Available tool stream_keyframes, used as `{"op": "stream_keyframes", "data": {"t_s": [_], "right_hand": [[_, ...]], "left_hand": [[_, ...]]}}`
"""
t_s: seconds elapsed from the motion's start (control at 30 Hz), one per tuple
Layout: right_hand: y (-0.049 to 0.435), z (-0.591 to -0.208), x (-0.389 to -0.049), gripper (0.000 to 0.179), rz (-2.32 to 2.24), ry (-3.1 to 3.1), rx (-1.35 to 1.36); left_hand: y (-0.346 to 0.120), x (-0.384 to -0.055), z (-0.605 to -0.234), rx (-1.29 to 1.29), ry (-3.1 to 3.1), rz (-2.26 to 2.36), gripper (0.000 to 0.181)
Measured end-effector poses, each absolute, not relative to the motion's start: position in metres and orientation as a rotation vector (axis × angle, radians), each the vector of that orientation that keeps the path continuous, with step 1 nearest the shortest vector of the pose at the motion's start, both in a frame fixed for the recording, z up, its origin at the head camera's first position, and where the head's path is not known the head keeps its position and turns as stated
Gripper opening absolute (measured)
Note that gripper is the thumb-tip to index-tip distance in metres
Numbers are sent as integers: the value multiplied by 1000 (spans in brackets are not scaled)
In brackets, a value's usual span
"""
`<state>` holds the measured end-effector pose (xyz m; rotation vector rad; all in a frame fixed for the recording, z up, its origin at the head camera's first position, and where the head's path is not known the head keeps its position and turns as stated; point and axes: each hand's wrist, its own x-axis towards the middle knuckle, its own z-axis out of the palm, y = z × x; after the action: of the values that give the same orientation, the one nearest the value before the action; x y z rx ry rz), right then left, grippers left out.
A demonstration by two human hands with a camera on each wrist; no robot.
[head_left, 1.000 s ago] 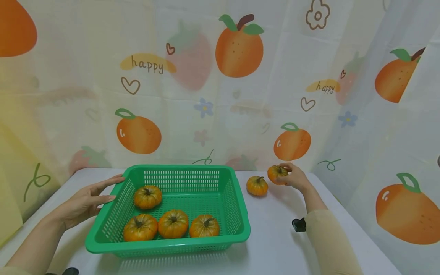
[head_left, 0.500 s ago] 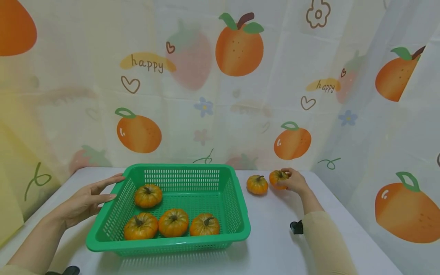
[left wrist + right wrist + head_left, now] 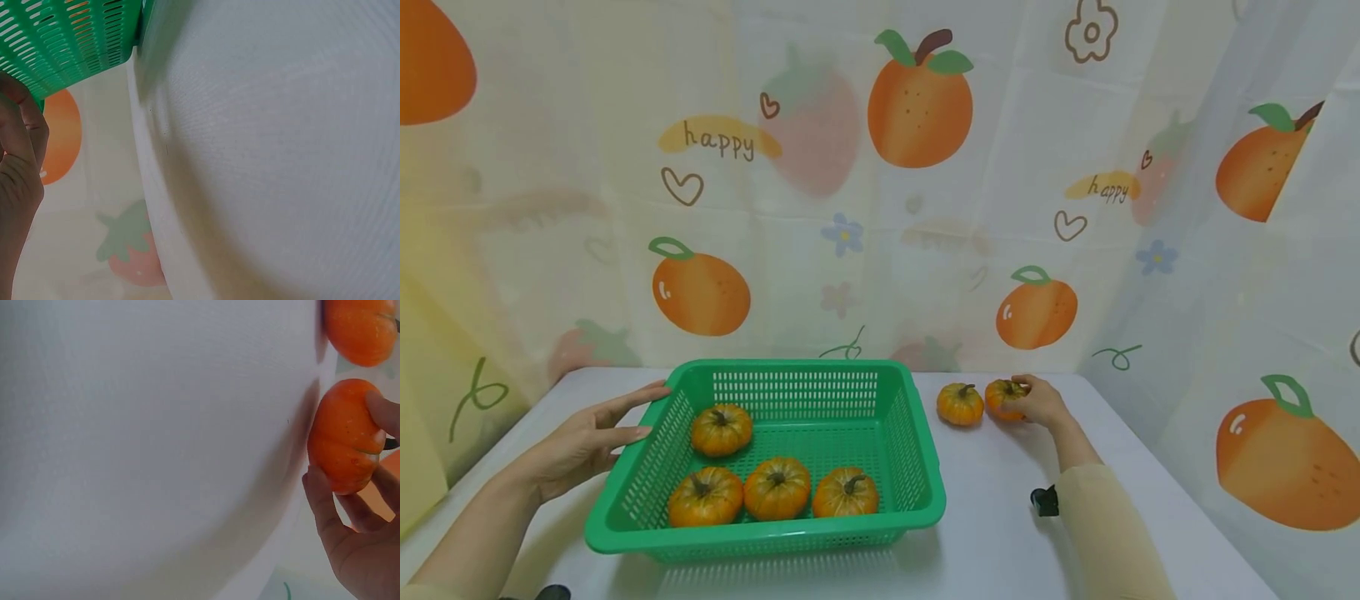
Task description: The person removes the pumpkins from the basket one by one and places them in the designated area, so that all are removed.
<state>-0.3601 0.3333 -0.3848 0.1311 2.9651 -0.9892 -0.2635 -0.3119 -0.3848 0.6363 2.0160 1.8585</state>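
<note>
A green plastic basket (image 3: 910, 483) holds several small orange pumpkins, among them one near its left wall (image 3: 721, 430). My left hand (image 3: 576, 446) is at the basket's left side, its index finger and thumb extended to touch the rim; its other fingers are partly hidden. At the back right, my right hand (image 3: 1041, 402) holds another small pumpkin (image 3: 1002, 400) by its side. The right wrist view shows thumb and fingers around this pumpkin (image 3: 347, 434), close against the white table. Just left of it sits one more pumpkin (image 3: 959, 405).
The white table (image 3: 985, 517) carries the basket on its left and middle part. Behind it hangs a fruit-print curtain (image 3: 820, 275), which continues along the right side. A small black object (image 3: 1045, 502) shows by the right sleeve.
My right hand has lowered its pumpkin toward the table, level with the pumpkin beside it. The left hand stays at the basket rim, and the basket has not moved.
</note>
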Motion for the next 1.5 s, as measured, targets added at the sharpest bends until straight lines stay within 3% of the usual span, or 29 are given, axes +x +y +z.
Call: {"op": "stream_keyframes", "data": {"t_s": [1.0,1.5], "right_hand": [[332,-384,-357,76,-1000,2904,158],[330,-358,-357,73,-938,2989,142]], "left_hand": [[-312,-263,-385,608,2034,1857,57],[-311,-263,-386,624,2056,1844,57]]}}
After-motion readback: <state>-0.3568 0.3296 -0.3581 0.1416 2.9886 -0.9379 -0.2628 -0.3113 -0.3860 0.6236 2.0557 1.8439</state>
